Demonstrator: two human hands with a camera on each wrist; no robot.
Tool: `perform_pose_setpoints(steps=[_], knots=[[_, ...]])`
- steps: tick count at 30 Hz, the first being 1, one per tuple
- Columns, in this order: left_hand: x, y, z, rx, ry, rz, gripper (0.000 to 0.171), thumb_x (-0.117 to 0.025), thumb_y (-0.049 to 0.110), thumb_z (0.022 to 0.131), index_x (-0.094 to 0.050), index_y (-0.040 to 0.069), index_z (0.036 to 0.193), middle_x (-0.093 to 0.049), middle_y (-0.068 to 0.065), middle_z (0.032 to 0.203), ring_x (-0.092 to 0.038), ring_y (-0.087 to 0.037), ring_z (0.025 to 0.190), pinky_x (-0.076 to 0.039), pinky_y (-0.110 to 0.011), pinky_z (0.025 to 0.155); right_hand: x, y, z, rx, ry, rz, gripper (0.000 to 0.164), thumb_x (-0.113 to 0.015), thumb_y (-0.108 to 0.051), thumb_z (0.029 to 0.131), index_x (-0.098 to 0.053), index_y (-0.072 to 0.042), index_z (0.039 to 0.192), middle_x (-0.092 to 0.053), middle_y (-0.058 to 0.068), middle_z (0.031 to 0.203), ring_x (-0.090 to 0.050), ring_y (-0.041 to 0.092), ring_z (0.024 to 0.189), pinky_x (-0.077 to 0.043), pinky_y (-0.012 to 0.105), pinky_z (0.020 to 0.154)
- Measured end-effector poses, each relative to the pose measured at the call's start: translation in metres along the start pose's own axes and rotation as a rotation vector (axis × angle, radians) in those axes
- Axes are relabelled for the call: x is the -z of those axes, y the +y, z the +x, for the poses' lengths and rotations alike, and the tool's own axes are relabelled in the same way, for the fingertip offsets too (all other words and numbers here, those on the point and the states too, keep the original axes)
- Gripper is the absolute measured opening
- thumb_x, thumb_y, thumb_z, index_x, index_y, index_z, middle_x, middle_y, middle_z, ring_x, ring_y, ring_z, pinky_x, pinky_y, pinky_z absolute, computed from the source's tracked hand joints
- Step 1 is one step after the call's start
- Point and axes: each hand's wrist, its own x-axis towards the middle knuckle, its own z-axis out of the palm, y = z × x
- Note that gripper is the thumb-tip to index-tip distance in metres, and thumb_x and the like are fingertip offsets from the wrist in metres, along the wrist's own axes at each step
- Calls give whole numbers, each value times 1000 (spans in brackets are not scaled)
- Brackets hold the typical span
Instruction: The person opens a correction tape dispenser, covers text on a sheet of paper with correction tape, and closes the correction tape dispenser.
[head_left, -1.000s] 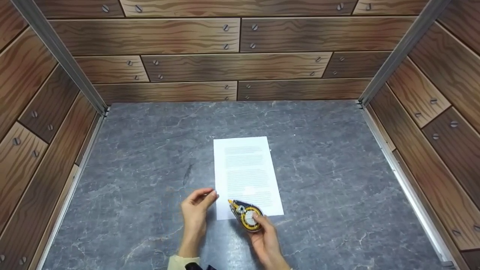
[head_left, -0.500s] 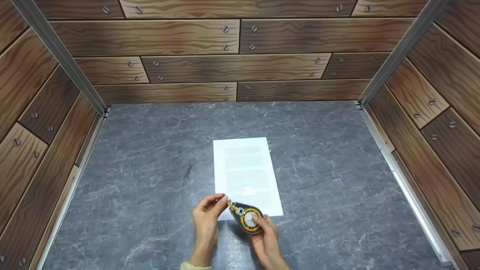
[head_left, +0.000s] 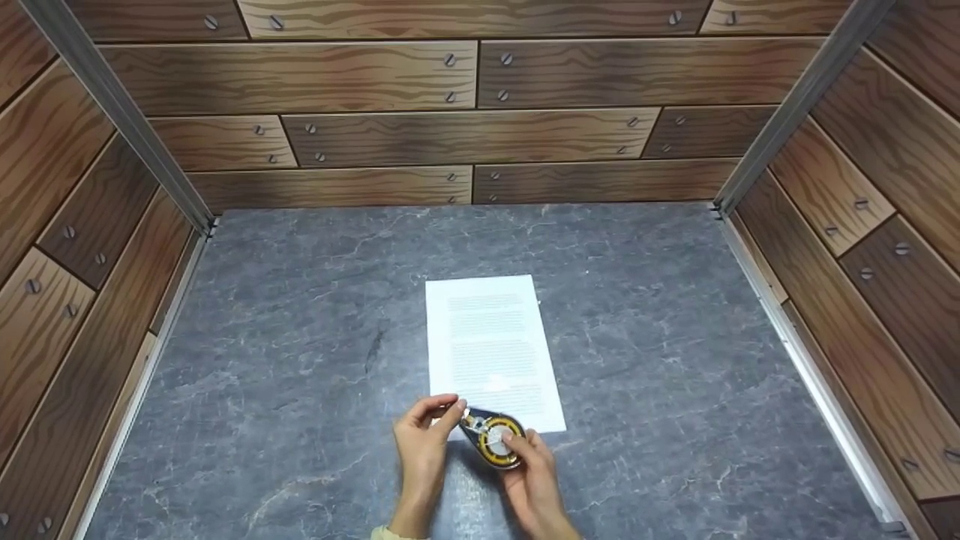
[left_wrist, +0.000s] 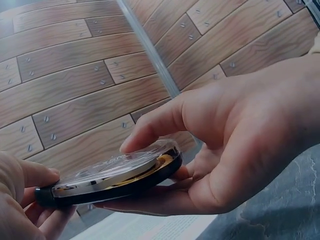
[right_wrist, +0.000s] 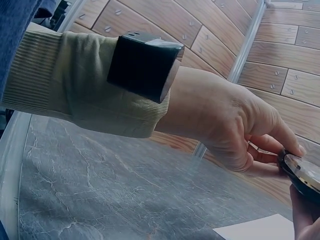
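A correction tape (head_left: 497, 441) with a clear round case, yellow ring and white centre is held over the lower part of a printed sheet of paper (head_left: 495, 337). My right hand (head_left: 532, 476) grips its body, thumb on top and fingers beneath. Thumb and fingers of my left hand (head_left: 426, 442) pinch the narrow end. In the left wrist view, that end is a black cap-like piece (left_wrist: 46, 197), and the tip inside it is hidden. The right wrist view also shows the left hand (right_wrist: 240, 125) on this end, with the correction tape's body partly cut off.
The grey marbled tabletop (head_left: 285, 337) surrounds the paper. Wood-patterned walls (head_left: 390, 135) with metal corner rails (head_left: 795, 112) enclose it at the back and sides. A black wrist camera (right_wrist: 145, 65) sits on the left sleeve.
My left hand has moved right, from the paper's left edge to the correction tape's tip, and now pinches there. The orange tip is now covered. My right hand has barely moved.
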Motion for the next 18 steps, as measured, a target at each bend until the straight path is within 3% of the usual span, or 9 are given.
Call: perform_pose_setpoints(steps=[9, 18], knots=[[0, -1, -2, 27, -61, 6, 19, -79, -7, 78, -70, -12, 94, -68, -17, 85, -64, -14, 69, -59, -30, 65, 2, -1, 2, 13, 15, -12, 13, -51, 5, 93, -48, -5, 85, -62, 9, 97, -65, 17, 86, -56, 28, 79], [4, 1, -5, -44, -124, 96, 28, -80, -9, 74, -73, -8, 101, -69, -19, 99, -67, -19, 72, -52, -21, 57, 2, -3, 5, 6, 68, 19, 13, -52, 5, 94, -48, -4, 86, -60, 10, 99, -64, 17, 88, -56, 27, 81]])
